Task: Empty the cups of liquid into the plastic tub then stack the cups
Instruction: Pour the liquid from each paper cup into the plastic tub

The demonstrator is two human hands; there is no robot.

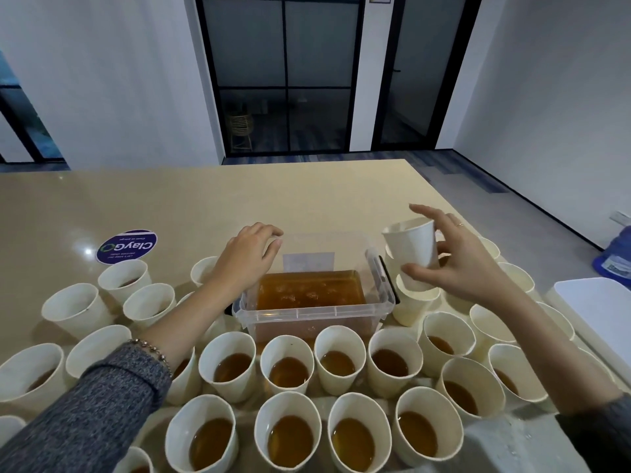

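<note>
A clear plastic tub (309, 310) sits mid-table, holding amber liquid. My left hand (247, 254) hovers at its far left corner with curled fingers and holds nothing. To the tub's right, my right hand (454, 264) holds a white paper cup (411, 242) in the air, between thumb and fingers, directly above an empty cup stack (415, 303) on the table. Several white cups filled with amber liquid (286, 365) stand in rows along the near side and to both sides of the tub.
A round purple sticker (127, 245) lies on the beige table at the left. A white tray (601, 312) sits at the right edge, with a blue water bottle (616, 257) on the floor beyond. Bare tabletop (239, 196) stretches behind the tub.
</note>
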